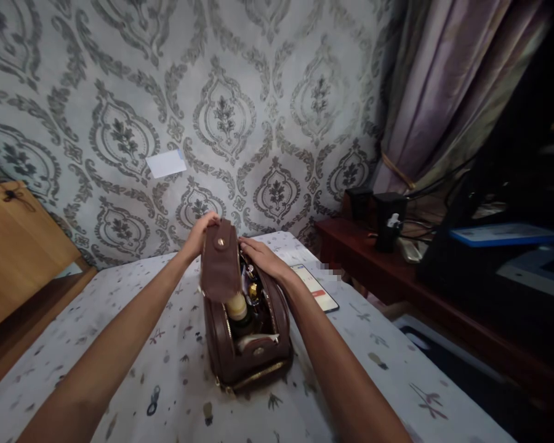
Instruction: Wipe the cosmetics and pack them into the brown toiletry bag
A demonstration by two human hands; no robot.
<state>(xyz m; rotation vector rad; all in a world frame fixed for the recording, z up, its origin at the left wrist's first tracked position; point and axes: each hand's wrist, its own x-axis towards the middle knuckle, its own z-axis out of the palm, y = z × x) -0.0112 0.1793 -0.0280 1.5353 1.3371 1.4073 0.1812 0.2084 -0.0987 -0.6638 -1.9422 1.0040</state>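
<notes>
A brown leather-look toiletry bag (277, 332) with gold zips stands on the patterned cloth, unzipped at the top. Its flap (221, 267), which has a snap button, is lifted toward the left. My left hand (205, 234) is closed on the far end of this flap, with some fingers hidden behind it. At the far right edge of the opening, my right hand (263, 255) grips the bag's side, its thumb out of sight. Inside the bag are a bottle with a cream cap (237, 306), a gold-coloured item (254, 291) and other small things hard to make out.
A lit phone (321, 292) lies on the white cloth (166, 369) to the right of the bag. Wooden furniture (23, 246) stands at left. On the right, a dark red desk (355, 252) carries black speakers (389, 218) and cables. Patterned wallpaper rises behind.
</notes>
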